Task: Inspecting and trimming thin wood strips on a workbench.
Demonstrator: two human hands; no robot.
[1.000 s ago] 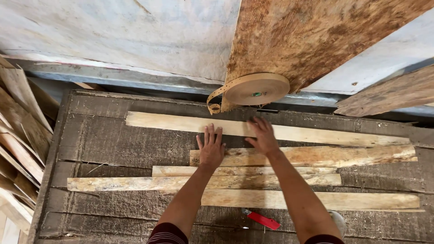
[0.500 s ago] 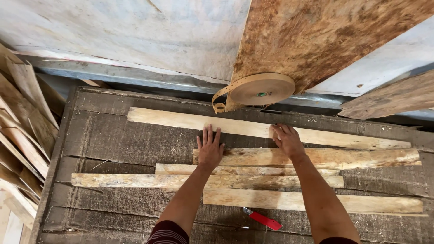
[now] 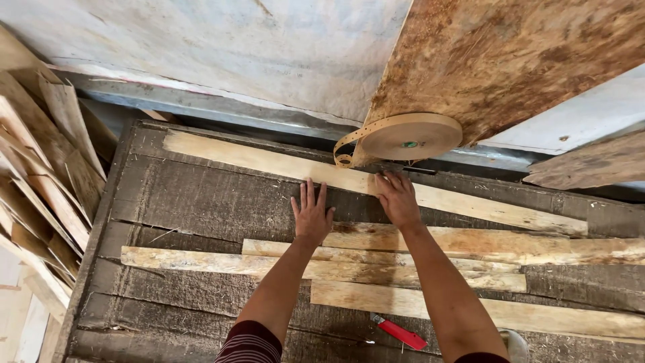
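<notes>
Both hands lie flat, fingers spread, gripping nothing: left hand (image 3: pixel 312 216) on the dark tabletop (image 3: pixel 201 195), right hand (image 3: pixel 398 198) on a veneer strip (image 3: pixel 269 160) (near the tape roll (image 3: pixel 411 136)).

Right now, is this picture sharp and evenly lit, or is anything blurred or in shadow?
Head view: soft, even daylight, no glare. The left hand, right hand and the veneer strips are sharp, with no motion blur. A dark shadow sits under the tape roll. Straight edges bow slightly toward the frame's borders.
</notes>
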